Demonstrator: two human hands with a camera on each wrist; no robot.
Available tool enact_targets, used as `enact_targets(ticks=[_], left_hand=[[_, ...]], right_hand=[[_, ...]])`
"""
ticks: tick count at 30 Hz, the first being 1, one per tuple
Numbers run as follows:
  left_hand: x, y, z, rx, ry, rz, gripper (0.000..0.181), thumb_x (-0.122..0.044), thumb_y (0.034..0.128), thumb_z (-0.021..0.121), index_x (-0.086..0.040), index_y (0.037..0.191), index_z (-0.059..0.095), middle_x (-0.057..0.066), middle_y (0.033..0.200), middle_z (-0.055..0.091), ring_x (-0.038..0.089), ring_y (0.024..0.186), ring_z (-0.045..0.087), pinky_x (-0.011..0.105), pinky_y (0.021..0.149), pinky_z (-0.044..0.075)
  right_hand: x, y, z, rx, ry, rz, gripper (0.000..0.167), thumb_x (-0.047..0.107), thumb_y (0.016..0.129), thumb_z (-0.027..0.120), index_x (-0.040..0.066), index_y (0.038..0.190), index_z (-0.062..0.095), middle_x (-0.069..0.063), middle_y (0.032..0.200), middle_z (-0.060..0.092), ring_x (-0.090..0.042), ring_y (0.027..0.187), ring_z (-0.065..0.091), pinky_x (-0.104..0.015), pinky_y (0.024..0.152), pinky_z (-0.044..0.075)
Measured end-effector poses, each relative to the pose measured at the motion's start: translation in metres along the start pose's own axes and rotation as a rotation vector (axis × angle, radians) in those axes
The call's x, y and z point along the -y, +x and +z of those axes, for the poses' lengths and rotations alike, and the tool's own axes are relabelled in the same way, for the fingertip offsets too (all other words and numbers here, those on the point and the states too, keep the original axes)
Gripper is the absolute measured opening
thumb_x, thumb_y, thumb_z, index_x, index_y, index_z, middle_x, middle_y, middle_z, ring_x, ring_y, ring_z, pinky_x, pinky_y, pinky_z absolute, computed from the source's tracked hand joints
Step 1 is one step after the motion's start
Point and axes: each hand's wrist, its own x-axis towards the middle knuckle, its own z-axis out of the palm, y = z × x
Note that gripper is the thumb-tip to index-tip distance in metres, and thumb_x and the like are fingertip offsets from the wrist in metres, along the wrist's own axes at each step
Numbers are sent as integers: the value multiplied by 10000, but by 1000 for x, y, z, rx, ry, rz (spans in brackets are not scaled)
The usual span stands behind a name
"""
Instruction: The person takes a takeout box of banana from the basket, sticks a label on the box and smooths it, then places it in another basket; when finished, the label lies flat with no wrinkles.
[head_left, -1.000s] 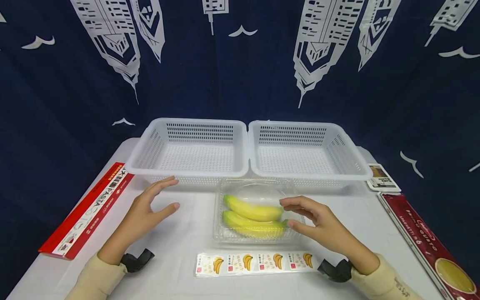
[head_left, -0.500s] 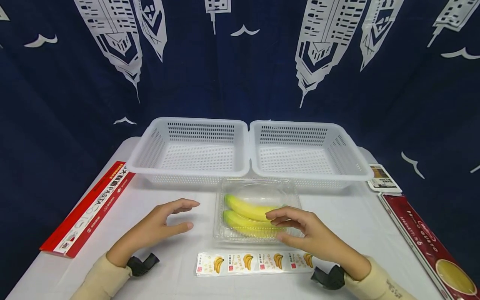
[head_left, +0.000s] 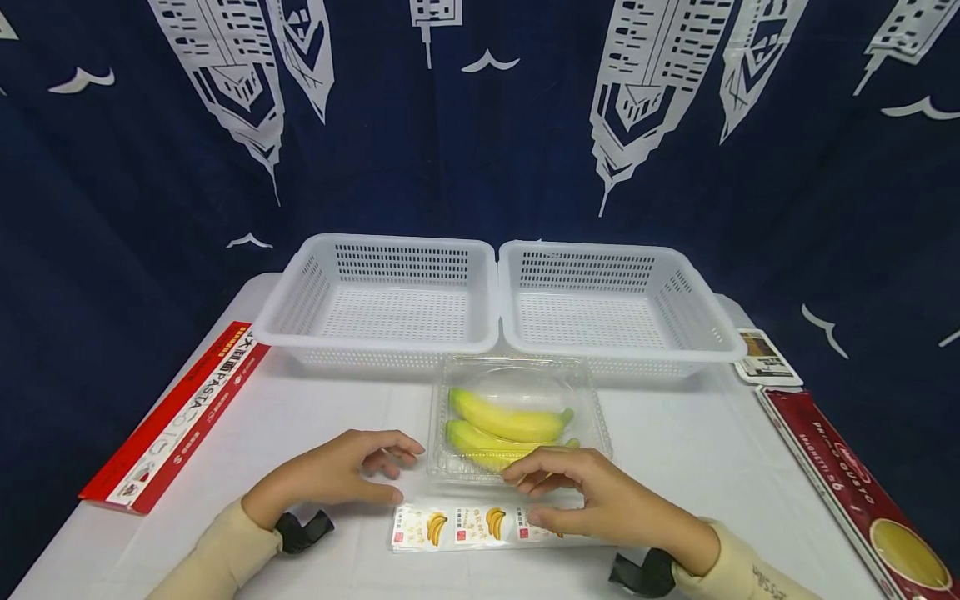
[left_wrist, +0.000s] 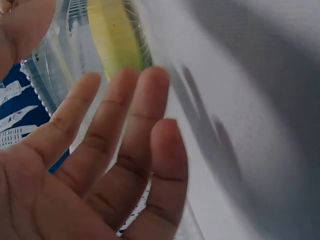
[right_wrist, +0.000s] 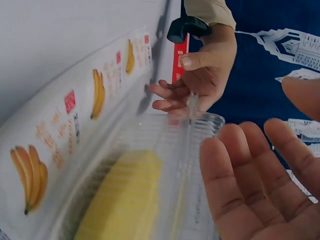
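Hovering near banana labels (head_left: 459, 528): right fingers (head_left: 549, 460). Red box (head_left: 174, 421): "PASTA".

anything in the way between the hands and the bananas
Yes: the clear box around the bananas. Its plastic separates them from the left hand and right hand; nothing else visible blocks.

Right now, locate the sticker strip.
In the head view, the sticker strip lies at lower centre, just below the banana box, partly hidden by the right hand.

Baskets (head_left: 375, 345), clamshell (head_left: 517, 379), labels (head_left: 480, 530) on table (head_left: 315, 400)
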Motion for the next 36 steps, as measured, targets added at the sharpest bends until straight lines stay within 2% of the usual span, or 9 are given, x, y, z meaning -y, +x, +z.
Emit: enact_targets(ticks=[4,8,14,19,23,26,28,32,36], left_hand=[[-3,0,3,65,-12,-41,528,-166,867,916,-74,1340,700,11,1209,722,102,979,674,278,836,561],[-6,-1,8,89,36,-75,529,-170,804,966,-93,1264,717,-42,1105,667,63,860,633,264,783,555],[-12,1,17,88,134,-111,469,-192,744,1003,-137,1106,709,-95,960,624,31,723,570,245,690,520],[-12,4,26,67,222,-92,424,-181,704,1019,-181,945,670,-133,836,588,5,677,515,228,645,488],[-12,6,28,57,234,-88,375,-132,717,1000,-187,852,655,-157,728,581,-6,652,505,218,622,467],[-12,7,26,82,190,-87,317,-97,762,961,-172,817,658,-160,671,559,-11,613,495,204,597,439],[-11,8,23,115,124,-87,291,-79,806,926,-150,786,645,-152,633,547,-15,576,469,186,565,396],[-6,8,15,181,-71,-98,269,-61,882,862,-122,763,628,-90,590,607,4,517,476,159,524,377],[0,8,10,245,-247,-94,206,-23,932,803,-73,814,642,-1,679,712,29,575,571,154,546,465]], right_hand=[[-3,2,9,97,10,34,321,28,987,759,48,1305,718,-113,1216,757,-214,1049,743,-332,921,630],[-10,6,18,180,44,18,312,23,998,748,7,1307,705,-140,1241,749,-197,1054,733,-322,917,631],[-19,13,32,246,20,7,304,30,1013,742,0,1312,703,-105,1158,738,-70,1021,655,-279,905,623],[-23,21,42,298,-37,25,320,51,1024,730,25,1341,699,-79,1246,743,-13,1056,651,-216,900,600],[-24,27,50,313,-88,1,318,46,1017,730,16,1332,700,-72,1218,738,17,1041,629,-175,904,580],[-24,32,53,306,-128,-16,315,47,1007,737,15,1318,707,-55,1162,730,34,1011,609,-152,891,568],[-24,35,54,302,-141,-8,320,52,1003,740,20,1320,710,-45,1158,727,43,1007,601,-143,886,565],[-25,38,56,299,-123,29,331,60,1010,737,19,1337,707,-42,1172,725,45,1011,598,-147,873,573],[-27,38,57,289,-102,44,331,64,1017,732,19,1344,702,-49,1179,727,40,1006,600,-157,860,580]])
